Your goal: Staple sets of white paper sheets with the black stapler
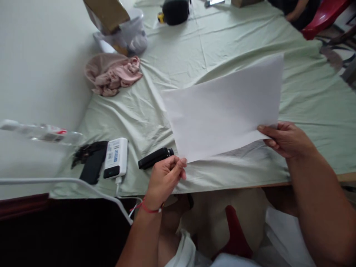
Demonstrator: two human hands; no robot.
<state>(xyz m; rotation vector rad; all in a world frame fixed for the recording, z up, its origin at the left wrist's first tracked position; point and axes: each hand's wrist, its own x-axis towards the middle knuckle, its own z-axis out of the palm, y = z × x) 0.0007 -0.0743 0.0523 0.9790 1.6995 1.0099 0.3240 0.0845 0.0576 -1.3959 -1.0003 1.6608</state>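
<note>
Hands [165, 176] [286, 139] pinching paper [225, 107], sheet beneath hidden

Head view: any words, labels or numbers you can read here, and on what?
None can be read.
White power bank: blue print on its label, too blurred.
Plastic bottle: red and white label, blurred.
Sheet of paper held by left hand and right hand: blank.

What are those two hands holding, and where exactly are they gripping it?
A blank white sheet of paper, raised above the pale green cloth. The left hand pinches its near left corner; the right hand grips its near right corner.
</note>
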